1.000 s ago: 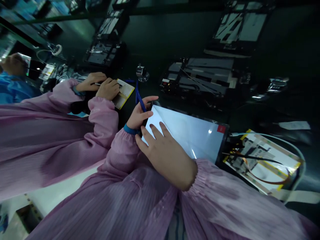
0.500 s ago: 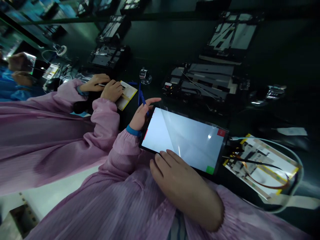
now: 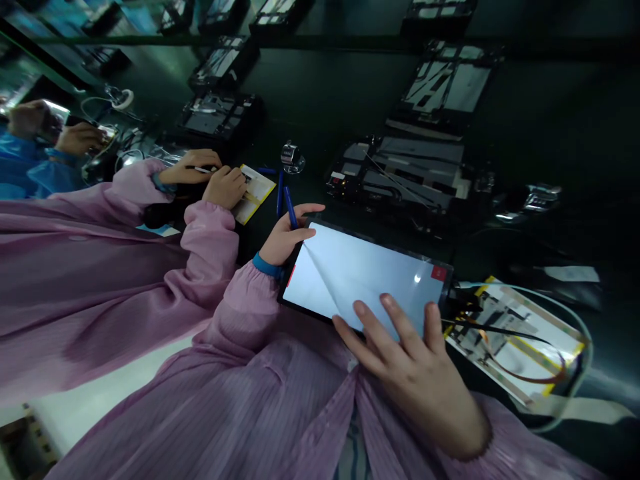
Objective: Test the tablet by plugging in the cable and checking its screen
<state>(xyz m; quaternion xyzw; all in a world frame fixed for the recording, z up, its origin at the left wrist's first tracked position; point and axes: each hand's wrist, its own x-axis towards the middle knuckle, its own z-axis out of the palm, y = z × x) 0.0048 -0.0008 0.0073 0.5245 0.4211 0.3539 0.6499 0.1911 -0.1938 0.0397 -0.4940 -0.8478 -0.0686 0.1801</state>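
Observation:
A lit tablet screen (image 3: 350,267) lies tilted in front of me, white with a red square at its far right corner. My left hand (image 3: 285,237) grips the screen's left edge and also holds a blue pen (image 3: 290,205). My right hand (image 3: 415,363) rests on the screen's near right part with its fingers stretched out flat. Thin cables run from the tablet's right end to an opened device back (image 3: 515,333) with yellow tape.
A co-worker in a pink sleeve (image 3: 100,220) works on a small yellow-edged part (image 3: 255,190) to my left. Another person's hands (image 3: 75,137) in blue sleeves show at far left. Dark fixtures with boards (image 3: 410,167) stand behind the tablet; a hand counter (image 3: 290,157) sits nearby.
My right hand slid along the screen from its left corner to its near right part. The green square it showed is now under my fingers. My left hand stayed at the left edge.

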